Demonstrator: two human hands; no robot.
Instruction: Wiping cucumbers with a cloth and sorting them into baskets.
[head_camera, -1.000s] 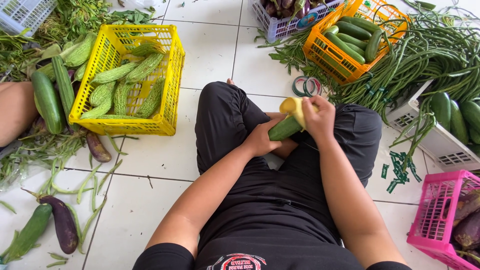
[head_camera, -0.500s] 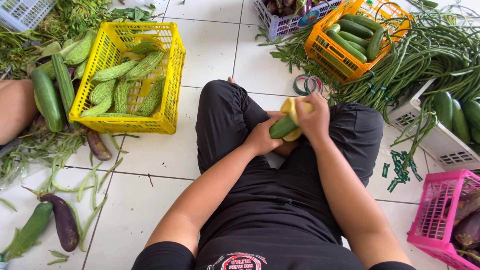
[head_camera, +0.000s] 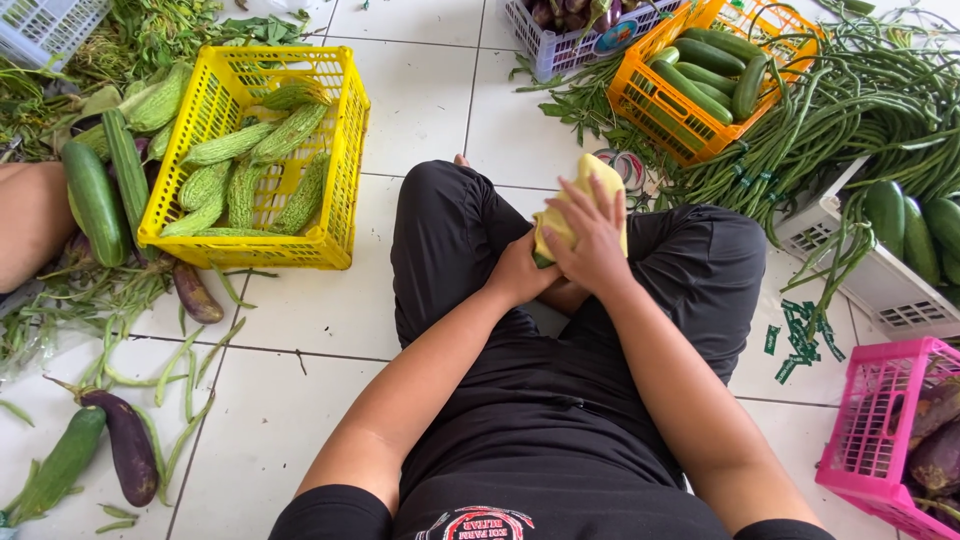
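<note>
Yellow cloth (head_camera: 578, 205) around green cucumber (head_camera: 541, 260)

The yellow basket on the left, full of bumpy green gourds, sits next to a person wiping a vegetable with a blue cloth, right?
Not quite: the cloth is yellow, not blue. The head view shows both hands, right hand and left hand, around it. The yellow basket of gourds is indeed on the left.
</note>
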